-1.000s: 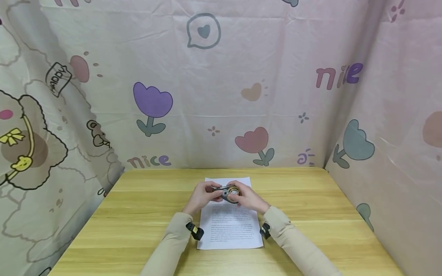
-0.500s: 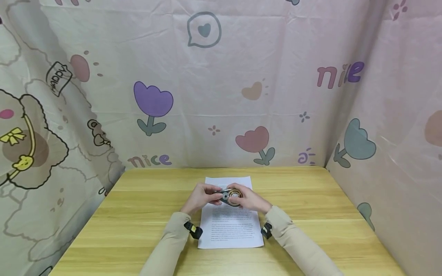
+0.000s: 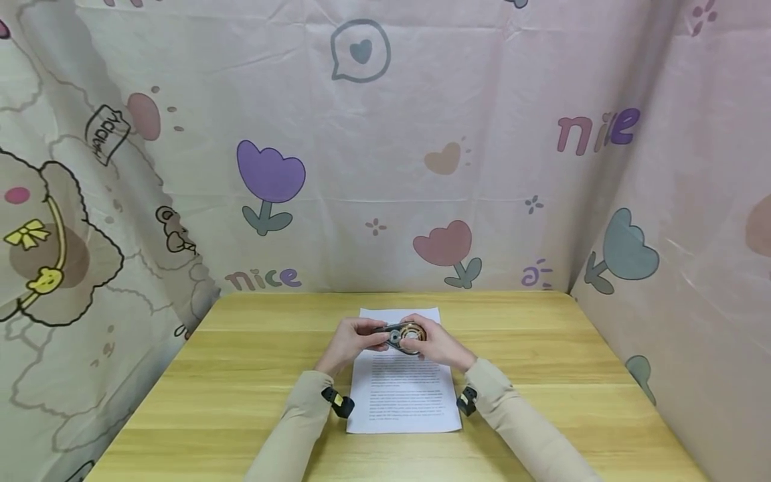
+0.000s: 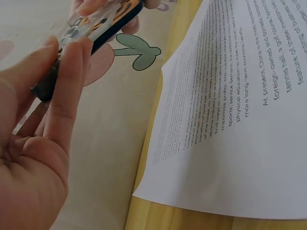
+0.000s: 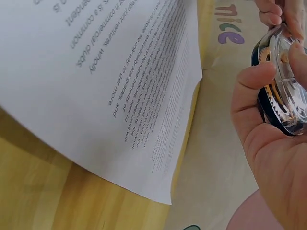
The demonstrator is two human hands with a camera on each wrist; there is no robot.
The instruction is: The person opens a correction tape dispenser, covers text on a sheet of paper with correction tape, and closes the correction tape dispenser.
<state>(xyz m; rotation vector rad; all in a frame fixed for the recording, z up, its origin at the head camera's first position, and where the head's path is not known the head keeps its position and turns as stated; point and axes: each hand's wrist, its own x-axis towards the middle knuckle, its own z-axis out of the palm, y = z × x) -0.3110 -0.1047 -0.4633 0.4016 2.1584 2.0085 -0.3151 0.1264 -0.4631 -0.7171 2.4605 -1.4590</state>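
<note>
A correction tape [image 3: 395, 337] with a clear cover, dark base and orange toothed wheels is held above the top part of a printed sheet of paper [image 3: 409, 402]. My left hand [image 3: 351, 343] pinches its narrow end between thumb and fingers. Around the wide, round end, my right hand [image 3: 444, 348] grips with thumb and fingers. In the left wrist view the correction tape [image 4: 103, 33] is tilted, its dark edge showing. The right wrist view shows the clear cover of the correction tape [image 5: 288, 98] beneath the right thumb; fingers hide parts of it.
The sheet lies on a light wooden table [image 3: 253, 375], its edges curling slightly. Patterned cloth [image 3: 361, 147] hangs behind the table and at both sides. Black wrist cameras are strapped over beige sleeves [image 3: 512, 415].
Both hands dipped slightly with the correction tape, then rose back up a little. Their hold on it looks the same throughout. The head view has shifted a little.
</note>
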